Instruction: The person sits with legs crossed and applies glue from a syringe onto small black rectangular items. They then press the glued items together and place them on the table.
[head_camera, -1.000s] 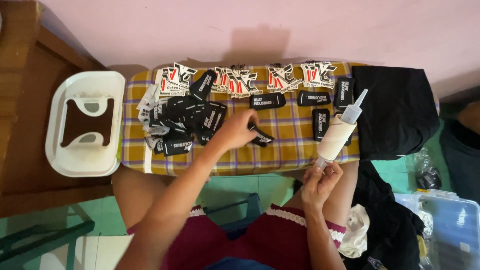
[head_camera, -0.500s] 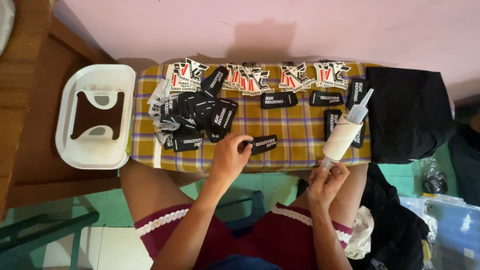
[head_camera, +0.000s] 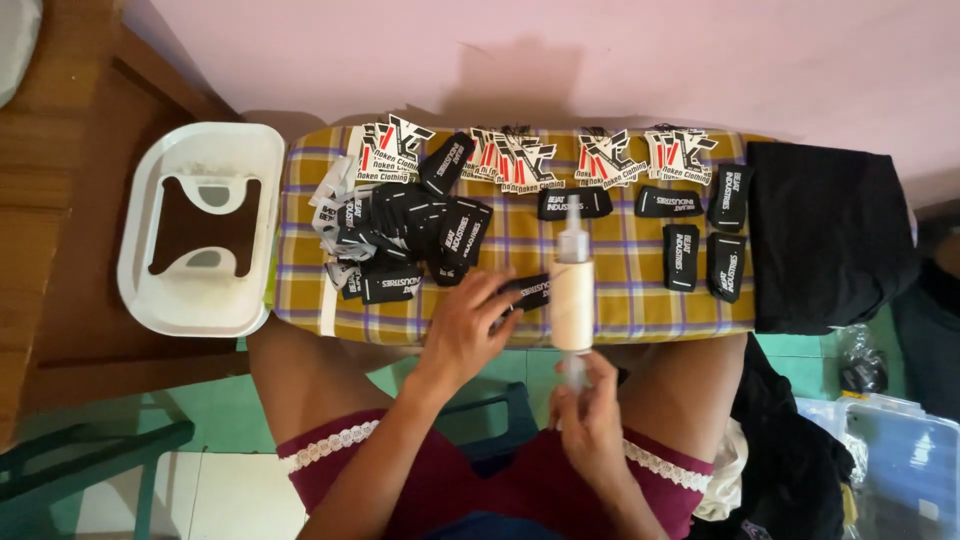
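A yellow plaid padded board (head_camera: 620, 290) is lying across the person's lap. Black woven labels (head_camera: 410, 235) are lying heaped beyond the left fingers (head_camera: 490, 300), with red-and-white patches (head_camera: 520, 160) lining its far edge.
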